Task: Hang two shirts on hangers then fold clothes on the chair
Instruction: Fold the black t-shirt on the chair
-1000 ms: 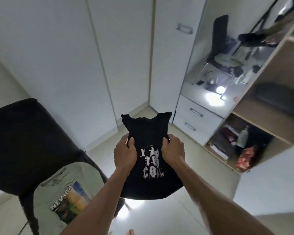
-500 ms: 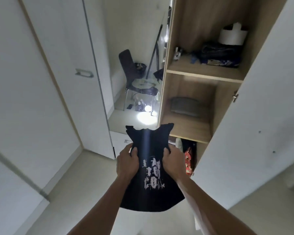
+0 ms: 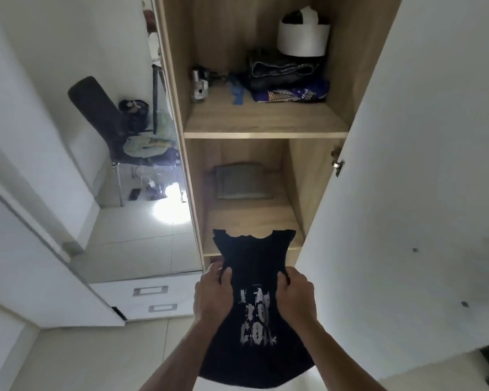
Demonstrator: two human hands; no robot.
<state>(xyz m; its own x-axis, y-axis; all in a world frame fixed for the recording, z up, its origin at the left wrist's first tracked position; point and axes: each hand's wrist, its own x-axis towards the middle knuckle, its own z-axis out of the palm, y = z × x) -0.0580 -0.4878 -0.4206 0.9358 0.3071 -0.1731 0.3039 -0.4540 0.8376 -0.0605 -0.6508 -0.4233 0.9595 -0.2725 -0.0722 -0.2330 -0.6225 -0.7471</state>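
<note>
A folded black shirt (image 3: 254, 277) with white lettering is held flat in front of me, its collar end pointing at the open wardrobe. My left hand (image 3: 213, 297) grips its left edge, thumb on top. My right hand (image 3: 295, 294) grips its right edge the same way. The collar end hovers just before the front lip of the lower wooden shelf (image 3: 251, 221). The chair (image 3: 102, 119) with clothes on it shows only as a reflection in the mirror (image 3: 130, 165) on the left.
A folded grey item (image 3: 240, 183) lies at the back of the lower shelf. The upper shelf (image 3: 266, 122) holds folded dark clothes, a white roll and small objects. The open white wardrobe door (image 3: 407, 193) stands on the right. White drawers (image 3: 150, 297) sit below the mirror.
My view has swung from the chair to face the open wardrobe. Both hands have kept hold of the black shirt and carried it up to the lower shelf.
</note>
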